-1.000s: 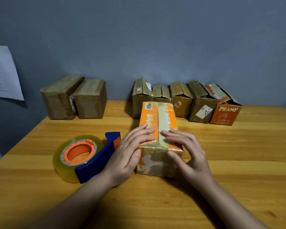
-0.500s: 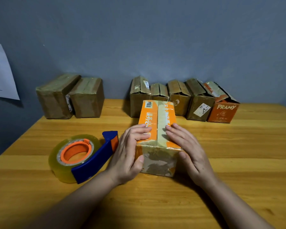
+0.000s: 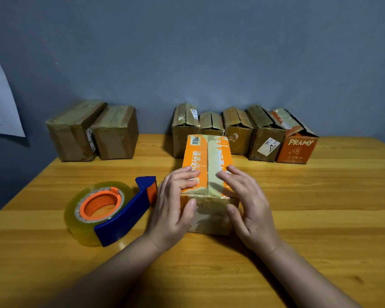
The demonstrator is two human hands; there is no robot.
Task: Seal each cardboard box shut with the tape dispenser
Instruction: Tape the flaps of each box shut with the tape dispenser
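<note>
An orange-topped cardboard box [image 3: 207, 156] lies lengthwise in the middle of the wooden table [image 3: 320, 207], with a strip of tape down its top seam. My left hand [image 3: 176, 205] rests on its near left corner, fingers flat on top and thumb on the front face. My right hand [image 3: 247, 203] presses the near right corner the same way. The tape dispenser [image 3: 107, 210], blue with an orange core and a clear roll, lies on the table just left of my left hand, untouched.
Two taped brown boxes [image 3: 93, 132] stand at the back left against the grey wall. Several boxes with loose flaps [image 3: 238, 130], the rightmost an orange one marked PRAMY [image 3: 297, 148], line the back behind the held box. A paper sheet [image 3: 0, 103] hangs at left.
Both hands have slid a little along the box's near end, spreading apart from the centre seam toward the corners. The box and dispenser stay in place.
</note>
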